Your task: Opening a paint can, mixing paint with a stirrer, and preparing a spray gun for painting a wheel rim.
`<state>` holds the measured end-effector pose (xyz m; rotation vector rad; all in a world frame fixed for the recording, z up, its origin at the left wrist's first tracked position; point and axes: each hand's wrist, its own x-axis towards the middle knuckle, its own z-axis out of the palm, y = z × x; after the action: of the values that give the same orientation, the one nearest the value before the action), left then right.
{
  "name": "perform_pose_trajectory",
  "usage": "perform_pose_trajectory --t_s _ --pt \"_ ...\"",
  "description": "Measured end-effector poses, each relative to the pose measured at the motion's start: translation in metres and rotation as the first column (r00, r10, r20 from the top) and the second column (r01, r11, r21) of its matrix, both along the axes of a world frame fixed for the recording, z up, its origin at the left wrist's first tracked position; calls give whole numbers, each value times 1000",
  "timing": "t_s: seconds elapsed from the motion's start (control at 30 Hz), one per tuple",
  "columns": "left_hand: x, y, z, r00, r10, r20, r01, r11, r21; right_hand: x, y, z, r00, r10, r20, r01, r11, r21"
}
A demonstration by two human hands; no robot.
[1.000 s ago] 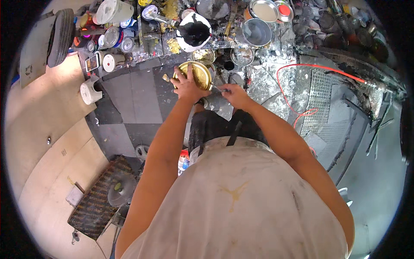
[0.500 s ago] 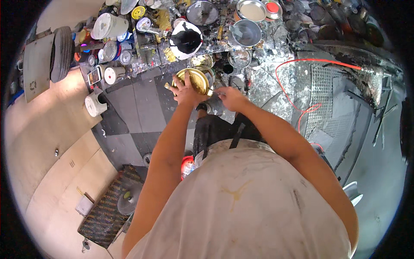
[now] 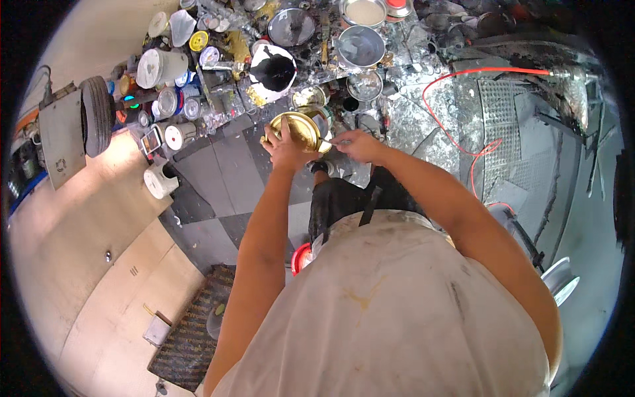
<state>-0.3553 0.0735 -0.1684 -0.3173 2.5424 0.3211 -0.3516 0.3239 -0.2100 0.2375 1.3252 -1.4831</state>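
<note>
My left hand point(image 3: 286, 149) grips a round can with a gold lid point(image 3: 302, 130), fingers laid over the lid and round its left side. My right hand point(image 3: 362, 147) is closed on a slim metal tool point(image 3: 327, 143) that meets the can's right rim; the tool's exact kind is hard to make out. Just beyond the can stand small open tins point(image 3: 305, 96), and farther back lies a white container blackened inside point(image 3: 272, 71).
A cluttered bench point(image 3: 413, 49) holds cups, tins and a metal pot point(image 3: 360, 47). A phone point(image 3: 151, 139) and tyre point(image 3: 96, 116) are left; a red hose point(image 3: 463, 72) crosses on the right. A red bucket point(image 3: 299, 259) is below me.
The view has turned, so the bench appears tilted, with its left side lower in the picture. Both hands and the gold-lidded can sit slightly lower and farther right in the picture, their grip much the same.
</note>
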Motion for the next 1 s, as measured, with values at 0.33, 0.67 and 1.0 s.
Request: perform_pose_trajectory --t_s 0.33,0.67,1.0 --pt "-2 1 11 989 -10 150 19 998 -58 15 -42 63 806 490 -333 -261 799 542" --pt "-7 10 16 991 -51 122 57 997 -49 36 -18 -4 929 -115 352 127 992 -12" --pt "-9 15 18 978 64 201 -45 994 -100 11 -34 52 771 457 -443 -193 831 522"
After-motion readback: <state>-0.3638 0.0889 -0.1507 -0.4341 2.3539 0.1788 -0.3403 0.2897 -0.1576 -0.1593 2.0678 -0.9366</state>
